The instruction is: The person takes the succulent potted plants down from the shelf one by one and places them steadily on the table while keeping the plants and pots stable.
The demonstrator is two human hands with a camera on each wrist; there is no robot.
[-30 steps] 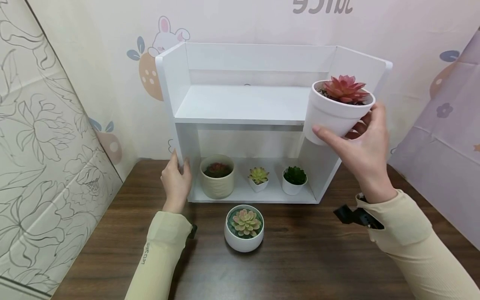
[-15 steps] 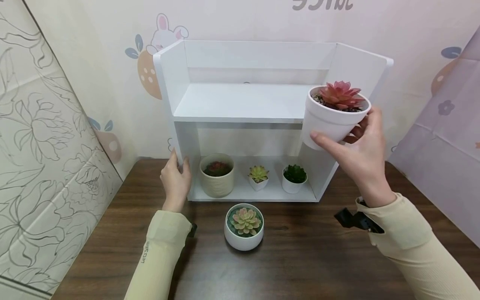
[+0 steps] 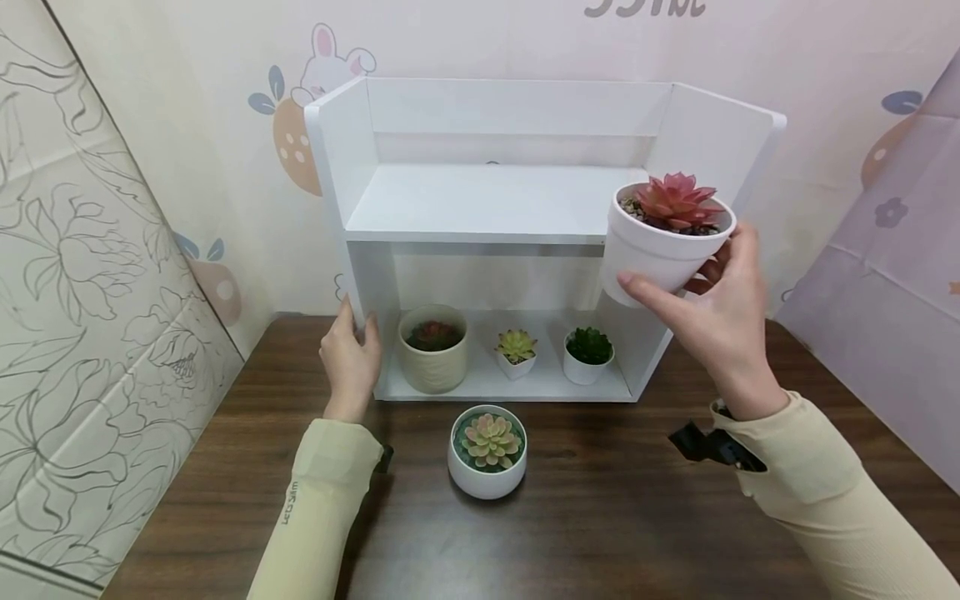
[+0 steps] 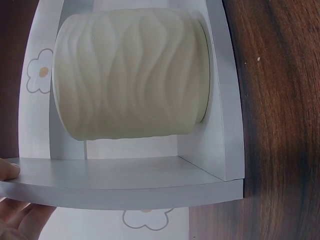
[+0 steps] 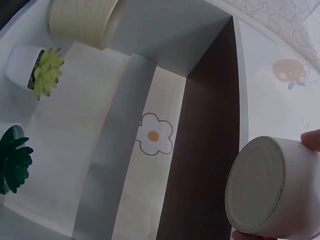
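My right hand (image 3: 716,321) holds a white flowerpot (image 3: 652,258) with a red succulent (image 3: 678,202) in front of the right end of the white shelf (image 3: 480,200). The pot is slightly tilted, and the right wrist view shows its bottom (image 5: 255,187), off the boards. At the other end, my left hand (image 3: 351,367) grips the edge of the shelf's left side panel (image 4: 120,182). Its thumb (image 4: 9,170) lies on the inner face and its fingers on the outer. Beside that panel, inside the shelf, stands a cream ribbed pot (image 4: 135,75) with a dark reddish plant.
On the lower board stand a small yellow-green succulent (image 3: 516,350) and a dark green plant (image 3: 588,348), both in white pots. A round white pot with a pale succulent (image 3: 489,450) sits on the brown wooden table (image 3: 600,517) before the shelf.
My right hand has lowered the red succulent's pot and brought it slightly left. The left hand stays on the side panel.
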